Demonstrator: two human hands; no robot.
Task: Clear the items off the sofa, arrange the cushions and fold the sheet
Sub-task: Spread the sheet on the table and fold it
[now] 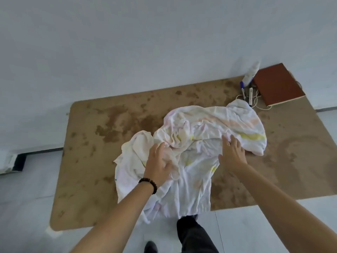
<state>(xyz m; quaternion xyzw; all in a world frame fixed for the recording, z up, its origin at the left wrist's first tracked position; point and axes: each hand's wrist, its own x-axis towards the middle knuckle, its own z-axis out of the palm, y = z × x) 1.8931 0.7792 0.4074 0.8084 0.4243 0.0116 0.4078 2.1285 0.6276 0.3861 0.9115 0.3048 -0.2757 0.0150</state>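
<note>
A crumpled white sheet [197, 139] with faint pink, orange and yellow marks lies in a heap on a brown table top [94, 161]; its near edge hangs over the table's front. My left hand [158, 165], a dark bead bracelet on its wrist, rests flat on the left part of the sheet with fingers spread. My right hand [232, 154] lies flat on the sheet's middle right, fingers apart. Neither hand grips the cloth.
At the table's far right corner lie a brown notebook [277, 84], a white bottle [252, 73], two markers [247, 94] and a thin white cord [259, 103]. Pale floor surrounds the table. My dark trouser leg [193, 234] and shoe stand at the front edge.
</note>
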